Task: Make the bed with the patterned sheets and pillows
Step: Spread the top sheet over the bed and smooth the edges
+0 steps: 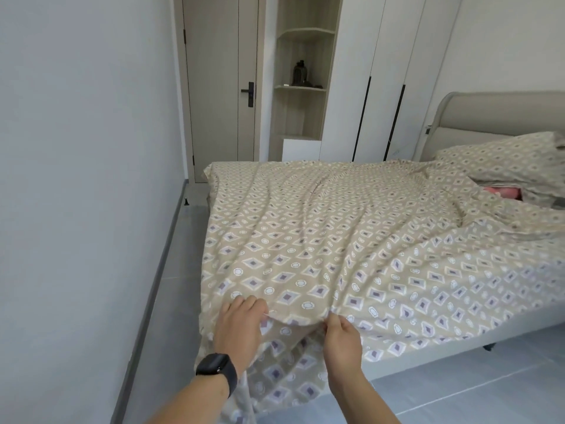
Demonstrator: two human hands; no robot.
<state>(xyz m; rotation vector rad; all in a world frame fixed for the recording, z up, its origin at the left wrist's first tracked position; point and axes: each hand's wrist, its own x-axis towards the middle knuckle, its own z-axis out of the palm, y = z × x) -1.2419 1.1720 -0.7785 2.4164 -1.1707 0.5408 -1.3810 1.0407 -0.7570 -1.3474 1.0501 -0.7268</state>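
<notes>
The bed (458, 347) fills the right half of the view, its padded headboard (501, 117) at the far right. The patterned sheet (321, 234) lies spread over the mattress, rumpled, with long wrinkles running from the near corner toward the head end; its near corner hangs over the foot edge toward the floor (458, 393). A patterned pillow (507, 166) rests at the head end against the headboard, with a pink item (501, 192) showing beneath it.

Handling: the sheet is judged light, soft and fully limp. It will not hold shape and transmits pull only along taut lines. Take hold at the hem or corners, hands apart, and draw outward to remove wrinkles.

The left hand (240, 328), wearing a dark wristwatch (217, 370), grips the sheet edge at the near corner, fingers curled into the fabric. The right hand (342, 335) pinches the same edge just beside it.
</notes>
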